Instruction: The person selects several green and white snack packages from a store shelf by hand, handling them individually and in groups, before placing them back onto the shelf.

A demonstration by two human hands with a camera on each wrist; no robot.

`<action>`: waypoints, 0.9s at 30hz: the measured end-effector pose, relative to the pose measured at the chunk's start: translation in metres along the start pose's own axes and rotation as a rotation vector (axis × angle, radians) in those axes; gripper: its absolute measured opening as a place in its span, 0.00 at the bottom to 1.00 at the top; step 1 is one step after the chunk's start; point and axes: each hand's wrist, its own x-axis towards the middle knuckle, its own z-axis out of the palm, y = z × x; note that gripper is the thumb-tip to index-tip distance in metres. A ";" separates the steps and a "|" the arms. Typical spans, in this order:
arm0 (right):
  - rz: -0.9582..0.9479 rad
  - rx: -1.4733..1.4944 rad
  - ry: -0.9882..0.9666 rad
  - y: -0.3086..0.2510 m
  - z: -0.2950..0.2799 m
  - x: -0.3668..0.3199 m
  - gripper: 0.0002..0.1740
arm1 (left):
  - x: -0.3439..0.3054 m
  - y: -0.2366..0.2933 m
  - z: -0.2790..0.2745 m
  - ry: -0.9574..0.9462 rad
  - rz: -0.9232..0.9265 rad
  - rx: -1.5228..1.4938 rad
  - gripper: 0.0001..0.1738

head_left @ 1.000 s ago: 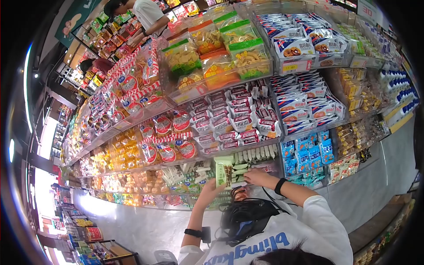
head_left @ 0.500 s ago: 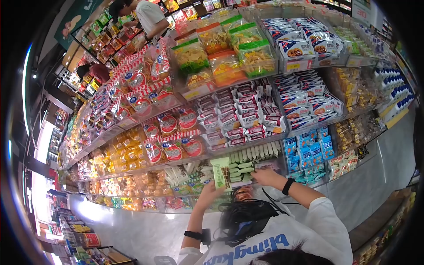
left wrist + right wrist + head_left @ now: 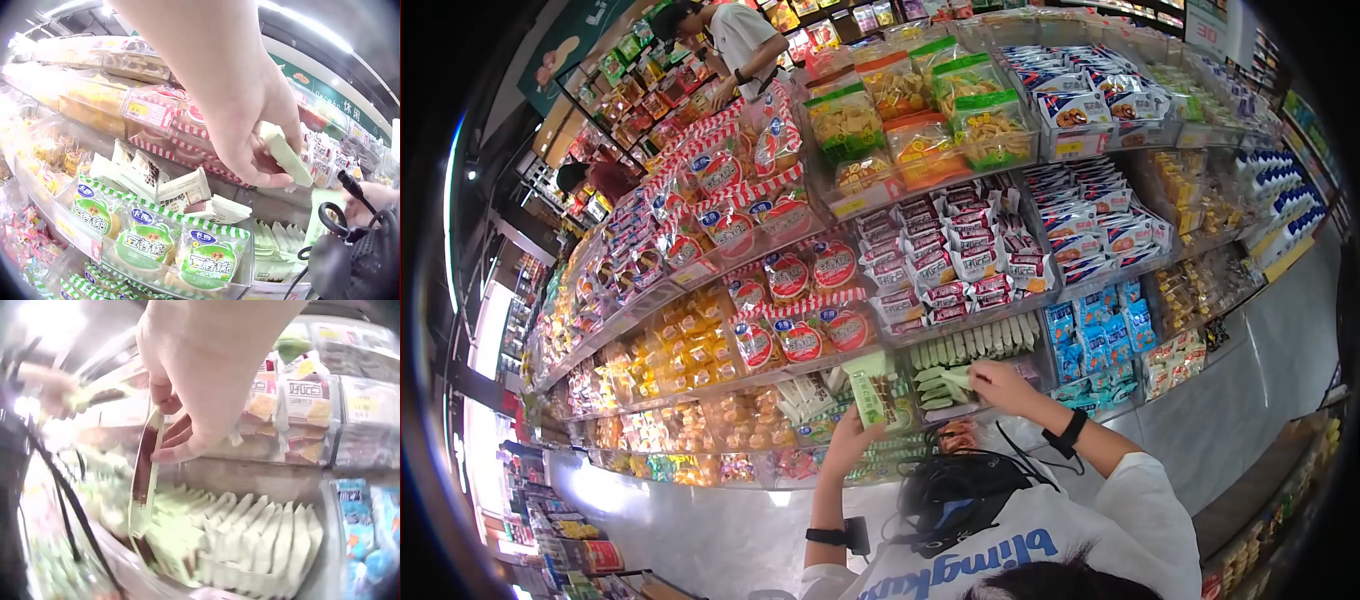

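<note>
My left hand [image 3: 852, 435] grips a pale green snack packet [image 3: 870, 394] with writing and a chocolate-coloured picture on its front. In the left wrist view its thumb and fingers close on the packet's edges, above green-and-white striped cracker packs [image 3: 147, 240]. With thumb and fingertips, my right hand [image 3: 197, 381] pinches the upper end of a similar green packet [image 3: 145, 475], which shows a brown side. That one stands upright over the front of a bin holding a row of matching green packets [image 3: 262, 540] and several lying flat [image 3: 945, 388].
Clear dividers separate the bins. Blue packets [image 3: 1100, 330] lie to the right, purple-and-white wrapped snacks [image 3: 960, 250] on the tier above, round red-labelled cakes [image 3: 800, 320] to the left. A black bag [image 3: 955, 500] hangs at my front. Another person [image 3: 745, 50] stands beyond the shelf.
My left hand has moved slightly left and tilted its packet. My right hand, earlier among the flat green packets, now has one raised between its fingers.
</note>
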 end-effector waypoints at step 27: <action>-0.055 -0.121 -0.164 0.010 0.027 0.038 0.17 | -0.017 -0.009 -0.020 0.073 -0.048 -0.105 0.25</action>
